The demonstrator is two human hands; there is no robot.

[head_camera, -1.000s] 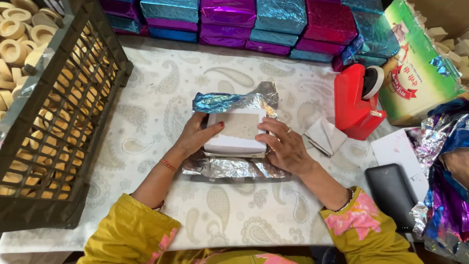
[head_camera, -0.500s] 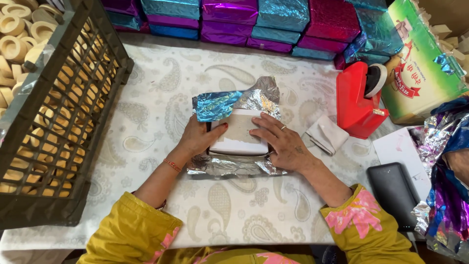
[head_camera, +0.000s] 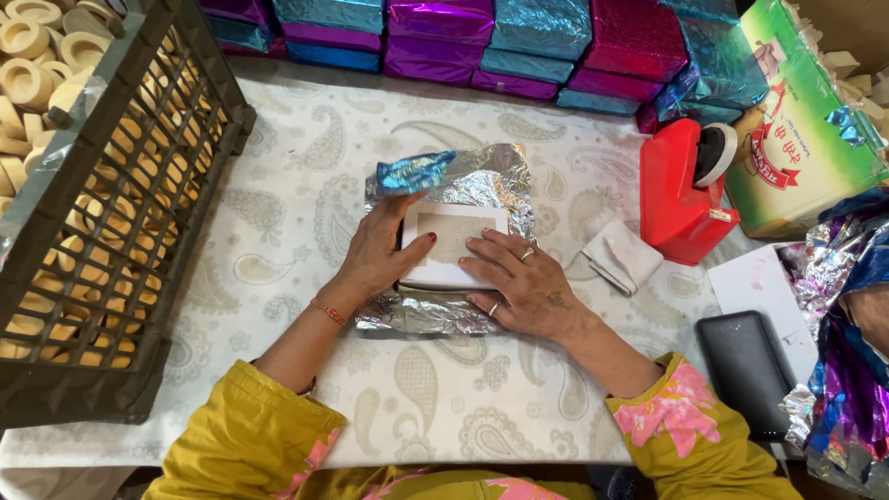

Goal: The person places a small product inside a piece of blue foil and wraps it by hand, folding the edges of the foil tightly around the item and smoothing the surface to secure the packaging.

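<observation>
white box point(head_camera: 451, 245) sits mid-worktop on foil sheet point(head_camera: 482, 185). left hand point(head_camera: 380, 255) flat, fingers spread on box's left edge; right hand point(head_camera: 519, 282) flat on its right. foil unfolded, wrapping barely begun; wrapped boxes point(head_camera: 519, 37) stacked behind.

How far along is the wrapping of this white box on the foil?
Done: wrapped boxes line the back edge. In hand: the white box lies on the foil sheet, left hand and right hand pressing it. Left: folding the foil over; the box top is bare.
</observation>
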